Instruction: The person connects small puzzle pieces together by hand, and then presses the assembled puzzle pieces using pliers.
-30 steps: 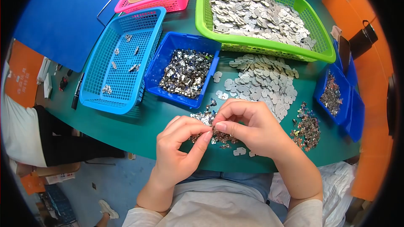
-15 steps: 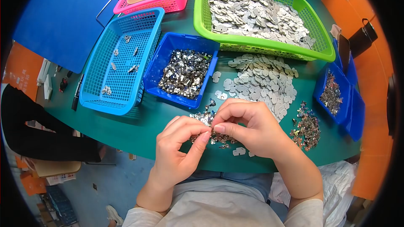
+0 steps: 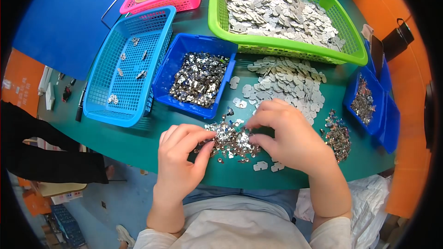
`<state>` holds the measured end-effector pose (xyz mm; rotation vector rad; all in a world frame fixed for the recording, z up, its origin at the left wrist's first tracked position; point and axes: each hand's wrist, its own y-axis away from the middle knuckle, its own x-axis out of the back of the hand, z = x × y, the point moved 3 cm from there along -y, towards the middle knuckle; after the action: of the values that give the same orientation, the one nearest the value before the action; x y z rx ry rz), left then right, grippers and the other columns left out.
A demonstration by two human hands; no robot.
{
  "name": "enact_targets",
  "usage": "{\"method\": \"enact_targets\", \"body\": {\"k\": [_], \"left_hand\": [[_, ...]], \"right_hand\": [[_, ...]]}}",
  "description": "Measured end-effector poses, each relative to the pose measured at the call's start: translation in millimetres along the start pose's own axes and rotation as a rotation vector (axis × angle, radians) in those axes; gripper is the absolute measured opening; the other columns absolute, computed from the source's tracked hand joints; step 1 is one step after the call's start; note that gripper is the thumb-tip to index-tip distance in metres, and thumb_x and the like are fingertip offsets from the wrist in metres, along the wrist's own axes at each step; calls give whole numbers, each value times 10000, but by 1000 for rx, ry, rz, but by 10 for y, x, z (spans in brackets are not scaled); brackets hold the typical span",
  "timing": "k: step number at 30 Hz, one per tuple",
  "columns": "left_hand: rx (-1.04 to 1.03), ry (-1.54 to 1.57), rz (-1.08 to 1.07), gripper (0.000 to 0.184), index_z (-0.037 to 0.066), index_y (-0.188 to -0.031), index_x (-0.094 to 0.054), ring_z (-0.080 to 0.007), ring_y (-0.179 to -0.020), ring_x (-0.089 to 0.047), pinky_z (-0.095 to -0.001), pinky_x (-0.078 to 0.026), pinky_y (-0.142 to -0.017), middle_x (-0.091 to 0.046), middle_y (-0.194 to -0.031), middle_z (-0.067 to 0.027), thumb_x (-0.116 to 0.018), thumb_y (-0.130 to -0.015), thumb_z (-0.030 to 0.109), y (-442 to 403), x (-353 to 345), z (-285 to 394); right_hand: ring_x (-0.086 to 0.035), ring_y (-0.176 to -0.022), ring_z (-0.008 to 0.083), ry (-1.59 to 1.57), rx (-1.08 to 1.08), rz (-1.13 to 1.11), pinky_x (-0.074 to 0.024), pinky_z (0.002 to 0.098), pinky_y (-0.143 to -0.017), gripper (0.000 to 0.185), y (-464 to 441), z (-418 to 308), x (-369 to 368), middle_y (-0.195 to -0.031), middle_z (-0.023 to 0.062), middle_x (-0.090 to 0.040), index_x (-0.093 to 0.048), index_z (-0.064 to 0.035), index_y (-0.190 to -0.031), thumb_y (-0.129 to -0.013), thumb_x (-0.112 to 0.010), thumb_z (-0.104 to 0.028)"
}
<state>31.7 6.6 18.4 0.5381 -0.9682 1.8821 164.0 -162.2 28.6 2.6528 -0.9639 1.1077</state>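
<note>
The hands are apart, the left hand at 9 o'clock and the right hand at 3 o'clock of a heap of small metal clips near the table's front edge. Both sets of fingertips reach the heap; whether either pinches a clip, I cannot tell.

A sideways sweep of the right wrist might mix in the hardware pile at 3 o'clock, or push the two loose plates at 4 o'clock over the nearby edge. Such tiny, slick clips could also slip from a light pinch and scatter.

The clips look like shiny bent sheet metal, some with holes; more fill the smooth dark-blue plastic bin at 11 o'clock. Matt grey, flat, notched plates overlap like scales between 1 and 2 o'clock, beneath the lime-green mesh basket of similar plates. At 10 o'clock, a light-blue lattice basket holds a few scattered metal pieces.
</note>
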Motion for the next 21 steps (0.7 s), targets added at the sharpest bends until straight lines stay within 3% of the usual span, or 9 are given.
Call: {"method": "enact_targets", "body": {"k": [2,5,8,15,17,21], "left_hand": [[18,9,-95,252,37,-930,-727,-260,-814,-630,-352,-474,-766,-680,-898,-91,-808,-692,25,11,68,13],[80,-34,-194,348,87,-1059,-715,-234,-872,-593,-377,-402,-784,-634,-930,-38,-822,-728,99,42,134,46],[115,-94,-201,359,73,-1068,-697,-253,-871,-598,-384,-419,-775,-619,-928,-54,-822,-734,113,45,93,71],[136,112,-165,158,40,-924,-693,-271,-748,-615,-378,-482,-651,-605,-840,-94,-766,-784,33,40,-133,-21],[118,141,-101,97,24,-884,-696,-259,-691,-616,-361,-488,-599,-603,-803,-97,-735,-803,-13,7,-127,6],[94,146,-96,108,13,-900,-706,-263,-691,-630,-351,-504,-602,-619,-821,-97,-724,-805,-35,-19,-91,14]], "right_hand": [[-605,-857,307,77,18,-179,-500,408,-760,186,25,-36,75,-838,84,-641,-709,-33,-886,-718,-786,-56],[-612,-856,308,142,27,-224,-499,418,-748,172,30,-54,60,-839,83,-644,-694,-45,-844,-702,-789,-61],[-622,-837,307,148,84,-188,-502,420,-727,130,26,-29,-77,-813,89,-646,-671,-48,-805,-720,-769,-54],[-634,-758,309,97,30,-123,-512,412,-671,36,3,-59,-264,-757,114,-645,-671,-40,-815,-797,-701,-33],[-655,-764,319,-83,-7,-86,-526,394,-681,35,-1,-55,-250,-796,129,-670,-684,-20,-860,-825,-683,-19],[-672,-767,315,-192,-33,-67,-535,376,-687,77,0,-26,-217,-831,144,-686,-696,-6,-916,-846,-665,-3]]}}
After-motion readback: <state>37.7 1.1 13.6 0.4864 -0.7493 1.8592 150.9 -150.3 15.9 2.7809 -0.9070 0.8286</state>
